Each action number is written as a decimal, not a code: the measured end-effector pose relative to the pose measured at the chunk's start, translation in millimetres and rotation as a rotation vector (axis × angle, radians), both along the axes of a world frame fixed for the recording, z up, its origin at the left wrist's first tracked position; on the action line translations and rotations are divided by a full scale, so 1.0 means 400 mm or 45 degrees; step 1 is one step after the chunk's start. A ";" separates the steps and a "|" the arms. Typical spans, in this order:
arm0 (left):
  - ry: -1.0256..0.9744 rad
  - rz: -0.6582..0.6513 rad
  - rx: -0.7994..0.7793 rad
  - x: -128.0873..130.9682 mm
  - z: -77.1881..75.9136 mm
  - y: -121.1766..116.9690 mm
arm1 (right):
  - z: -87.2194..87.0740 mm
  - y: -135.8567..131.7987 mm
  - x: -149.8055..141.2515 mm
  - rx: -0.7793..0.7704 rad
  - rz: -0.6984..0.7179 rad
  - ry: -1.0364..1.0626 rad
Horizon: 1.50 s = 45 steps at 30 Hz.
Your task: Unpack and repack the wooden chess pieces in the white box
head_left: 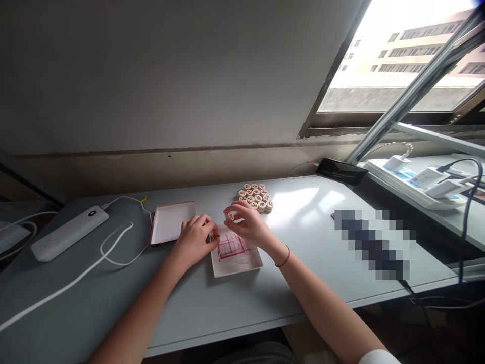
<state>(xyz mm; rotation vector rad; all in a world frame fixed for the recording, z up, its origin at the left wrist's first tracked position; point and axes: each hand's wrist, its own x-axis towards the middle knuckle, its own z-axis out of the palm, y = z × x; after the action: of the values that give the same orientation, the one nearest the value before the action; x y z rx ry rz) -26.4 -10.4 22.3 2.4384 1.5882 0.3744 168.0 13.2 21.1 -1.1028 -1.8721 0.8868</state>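
My right hand [244, 220] pinches a round wooden Chinese chess piece [229, 216], its marked face tilted toward me, above the back of a shallow white box [238, 265]. Pink grid lines are drawn on the box's inside. At the box's back left corner, my left hand [195, 235] is closed on another Chinese chess piece [215, 236] with a dark character. Just behind my right hand, stacked Chinese chess pieces [254, 192] stand in a cluster with red and black characters. Beside my left hand lies a shallow lid with a white inside [170, 222].
On the left lie a white power bank [71, 232] and a looping white cable [87, 270]. A dark phone [341, 172] leans at the back right, near a white power strip [413, 182] with plugs. A pixelated object [373, 242] rests on the grey table [303, 263].
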 end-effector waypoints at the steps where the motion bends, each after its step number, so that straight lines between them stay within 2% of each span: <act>1: 0.006 0.028 0.017 0.000 -0.001 0.000 | 0.002 -0.006 -0.002 0.043 0.037 -0.047; 5: 0.050 0.100 0.034 0.003 -0.004 -0.003 | 0.007 -0.027 -0.013 0.163 0.133 -0.246; 10: 0.033 0.072 -0.047 0.007 -0.005 -0.006 | 0.000 -0.038 -0.032 0.176 0.120 -0.440; 18: -0.016 0.018 -0.096 0.002 -0.009 -0.003 | -0.017 -0.045 -0.052 0.207 0.175 -0.500; 22: -0.032 0.022 -0.112 0.008 -0.004 -0.004 | -0.017 -0.041 -0.045 0.205 0.199 -0.437; 25: -0.008 0.058 -0.088 0.022 0.001 -0.008 | -0.014 0.000 -0.014 0.243 0.112 -0.323; 27: 0.027 0.079 -0.069 0.032 0.002 -0.012 | -0.009 0.051 0.018 0.273 -0.075 -0.330; 30: 0.088 0.078 -0.026 0.044 -0.002 -0.018 | 0.009 0.150 0.063 0.249 -0.425 -0.572; 32: 0.117 0.067 0.004 0.046 -0.007 -0.022 | 0.028 0.215 0.077 0.156 -0.525 -0.775; 35: 0.135 0.052 0.022 0.048 -0.010 -0.026 | 0.057 0.290 0.073 -0.052 -0.500 -1.073; 38: 0.143 0.047 0.012 0.050 -0.009 -0.028 | 0.071 0.334 0.060 -0.229 -0.445 -1.232; 45: 0.139 0.049 0.005 0.050 -0.008 -0.028 | 0.055 0.356 0.064 -0.296 -0.344 -1.273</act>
<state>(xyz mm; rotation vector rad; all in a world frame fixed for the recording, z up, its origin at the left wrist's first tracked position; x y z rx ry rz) -6.3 -21.8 19.1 2.4731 1.6812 0.2548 193.8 155.6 43.0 -2.1562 -2.3053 0.3995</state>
